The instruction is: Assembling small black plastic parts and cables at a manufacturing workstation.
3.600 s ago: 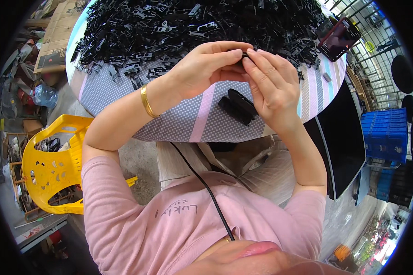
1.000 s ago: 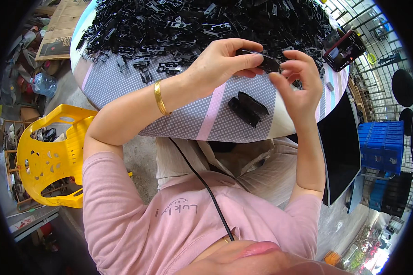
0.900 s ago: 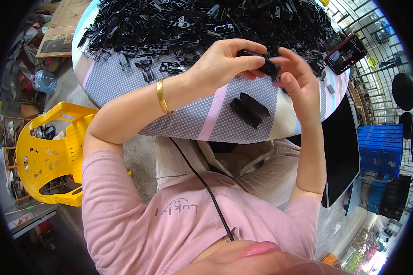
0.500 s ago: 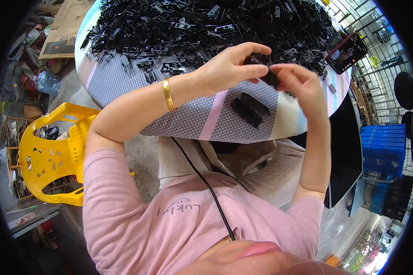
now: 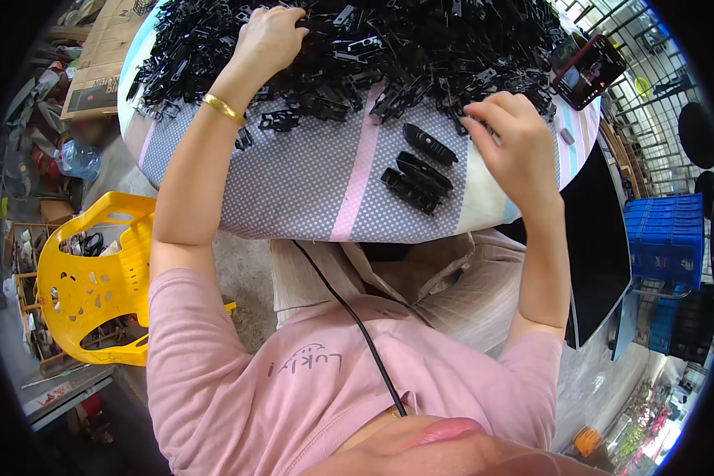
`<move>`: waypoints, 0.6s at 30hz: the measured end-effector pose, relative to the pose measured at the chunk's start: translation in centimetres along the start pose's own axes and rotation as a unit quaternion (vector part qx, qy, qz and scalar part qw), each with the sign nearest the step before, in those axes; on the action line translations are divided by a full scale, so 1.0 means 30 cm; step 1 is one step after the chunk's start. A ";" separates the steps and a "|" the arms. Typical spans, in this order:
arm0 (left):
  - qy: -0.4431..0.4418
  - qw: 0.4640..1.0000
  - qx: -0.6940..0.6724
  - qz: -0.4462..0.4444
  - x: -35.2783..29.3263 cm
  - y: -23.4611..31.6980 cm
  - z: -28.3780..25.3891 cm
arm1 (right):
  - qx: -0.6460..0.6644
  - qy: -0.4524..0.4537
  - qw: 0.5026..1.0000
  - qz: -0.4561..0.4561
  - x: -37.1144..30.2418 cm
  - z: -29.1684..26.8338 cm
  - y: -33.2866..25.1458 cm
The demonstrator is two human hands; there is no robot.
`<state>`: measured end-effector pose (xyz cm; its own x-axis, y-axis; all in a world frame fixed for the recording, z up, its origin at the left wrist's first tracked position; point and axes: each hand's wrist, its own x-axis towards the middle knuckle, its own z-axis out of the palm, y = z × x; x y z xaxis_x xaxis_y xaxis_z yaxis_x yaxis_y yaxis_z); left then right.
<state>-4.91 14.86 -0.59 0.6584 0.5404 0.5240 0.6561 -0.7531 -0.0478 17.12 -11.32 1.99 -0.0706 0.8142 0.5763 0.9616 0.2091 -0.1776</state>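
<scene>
A broad heap of small black clip-like parts covers the far side of the round table. My left hand reaches onto the heap's left part, thumb and forefinger apart, with nothing plainly held between them. Above the table's right side is my right hand. Its fingers are curled, with a gap between thumb and forefinger, near black parts at the heap's edge. Between the hands, three long black ridged pieces lie side by side on the dotted cloth: a smooth-backed piece, a middle piece and a near piece.
The table has a dotted, striped cloth. A phone leans at its far right, with a small grey block nearby. A yellow chair stands left; blue crates stand right. A black cable crosses my lap.
My hands have moved apart from around a dark piece. The left went far left onto the heap; the right stayed right. A third black piece now lies beside the other two.
</scene>
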 end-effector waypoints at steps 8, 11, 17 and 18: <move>0.055 0.986 -0.139 -0.079 0.020 0.127 -0.128 | -0.044 0.049 0.998 0.007 0.001 0.047 0.006; 0.052 0.925 -0.361 -0.109 0.006 0.159 -0.132 | 0.115 0.005 0.979 0.167 0.004 -0.005 -0.023; -0.186 0.710 -0.666 -0.132 -0.057 0.365 -0.211 | 0.489 -0.006 0.836 0.249 -0.022 -0.013 -0.061; -0.204 0.681 -0.691 -0.132 -0.067 0.387 -0.214 | 0.488 -0.005 0.836 0.249 -0.024 -0.010 -0.064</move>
<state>-0.99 2.63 3.27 0.8170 0.5729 0.0658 -0.0157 -0.0920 0.9956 15.40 -12.47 2.17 0.2675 0.9356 0.2304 0.1975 0.1808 -0.9635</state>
